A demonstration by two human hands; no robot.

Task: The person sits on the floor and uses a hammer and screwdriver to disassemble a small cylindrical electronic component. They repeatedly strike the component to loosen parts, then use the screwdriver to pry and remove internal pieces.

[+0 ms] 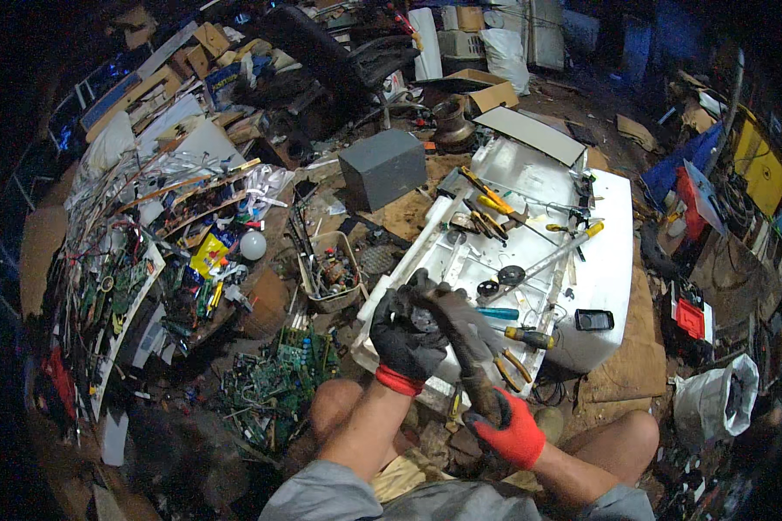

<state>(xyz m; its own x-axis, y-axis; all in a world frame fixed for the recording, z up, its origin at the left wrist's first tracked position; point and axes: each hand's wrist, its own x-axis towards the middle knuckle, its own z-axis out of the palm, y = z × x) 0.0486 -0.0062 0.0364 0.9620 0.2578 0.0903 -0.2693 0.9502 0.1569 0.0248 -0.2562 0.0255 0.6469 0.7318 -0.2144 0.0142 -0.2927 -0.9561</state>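
My left hand (408, 337), in a dark glove with a red cuff, is closed on a small grey metal-looking part (426, 318) over the near left of a white appliance shell. My right hand (511, 430), in a red and dark glove, grips the lower end of a dark hammer-like tool (466, 352). The tool slants up and left, and its upper end is smeared by motion in front of the left hand's part. Whether they touch, I cannot tell. Close by on the shell lie pliers (514, 369), a yellow-and-dark screwdriver (530, 336) and a teal-handled tool (499, 313).
The white shell (613, 260) also carries several yellow-handled tools, black round parts (512, 275) and a dark phone-like device (594, 319). To the left are a bin of small parts (334, 303), green circuit boards (274, 382) and a scrap heap. A grey box (382, 168) stands beyond.
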